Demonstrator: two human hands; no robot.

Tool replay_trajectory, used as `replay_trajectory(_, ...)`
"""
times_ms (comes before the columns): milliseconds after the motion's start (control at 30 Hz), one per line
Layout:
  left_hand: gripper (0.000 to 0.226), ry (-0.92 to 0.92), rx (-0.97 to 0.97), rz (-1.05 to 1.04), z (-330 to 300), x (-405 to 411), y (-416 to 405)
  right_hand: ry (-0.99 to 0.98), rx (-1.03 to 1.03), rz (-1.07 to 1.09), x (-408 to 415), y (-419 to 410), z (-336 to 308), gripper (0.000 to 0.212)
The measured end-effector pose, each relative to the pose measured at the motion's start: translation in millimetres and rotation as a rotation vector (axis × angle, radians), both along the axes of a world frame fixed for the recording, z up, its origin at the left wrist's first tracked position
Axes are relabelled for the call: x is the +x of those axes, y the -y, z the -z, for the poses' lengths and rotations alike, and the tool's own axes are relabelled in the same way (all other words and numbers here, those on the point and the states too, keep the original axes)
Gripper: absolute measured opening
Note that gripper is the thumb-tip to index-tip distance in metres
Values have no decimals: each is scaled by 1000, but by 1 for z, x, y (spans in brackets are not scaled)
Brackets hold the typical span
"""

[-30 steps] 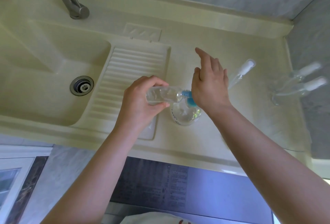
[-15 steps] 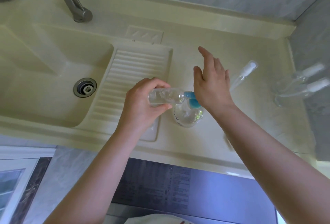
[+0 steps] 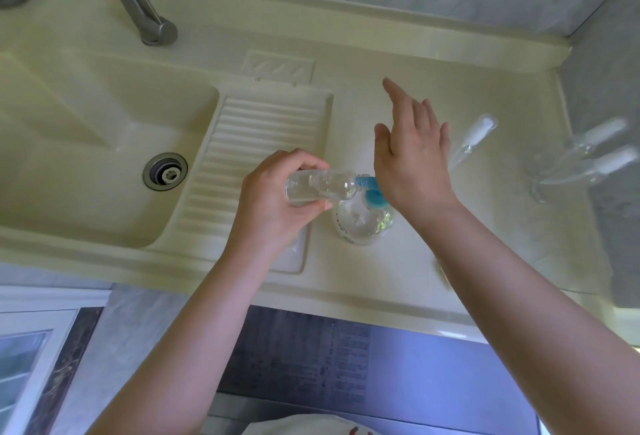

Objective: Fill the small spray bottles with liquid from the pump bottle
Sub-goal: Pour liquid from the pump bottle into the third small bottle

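Head view: filling step, small bottle at blue pump spout.
Left hand fingers curl round bottle; right hand fingers straight over pump bottle on table. Next, likely: press down, mouth aligned.

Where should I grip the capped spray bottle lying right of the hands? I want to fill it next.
Take the spray bottle round its clear barrel, below the white cap, coming from above. It lies flat on the counter, tilted cap-end away, clear of the right hand.
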State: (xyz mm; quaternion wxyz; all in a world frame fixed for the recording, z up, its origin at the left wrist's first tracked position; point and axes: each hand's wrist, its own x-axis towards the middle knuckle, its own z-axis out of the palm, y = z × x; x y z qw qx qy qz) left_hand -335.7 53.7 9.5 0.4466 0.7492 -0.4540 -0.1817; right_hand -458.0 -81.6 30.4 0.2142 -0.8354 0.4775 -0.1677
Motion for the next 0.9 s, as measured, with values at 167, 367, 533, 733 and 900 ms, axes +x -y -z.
replay_trajectory(167,44,10,17,-8,3,-1,0,-59,21,1,0,-5,6,66)
replay_trajectory(367,43,2,0,-1,1,0,1,78,13,36,-2,-3,-1,64)
replay_trajectory(533,43,-7,-6,0,3,-1,-1,21,-16,-14,0,-7,-1,65)
replay_trajectory(733,43,-17,4,-8,3,-2,1,10,-1,3,0,-6,4,64)
replay_trajectory(900,43,-25,-7,-1,0,-1,-1,82,15,-5,-1,-3,-4,65)
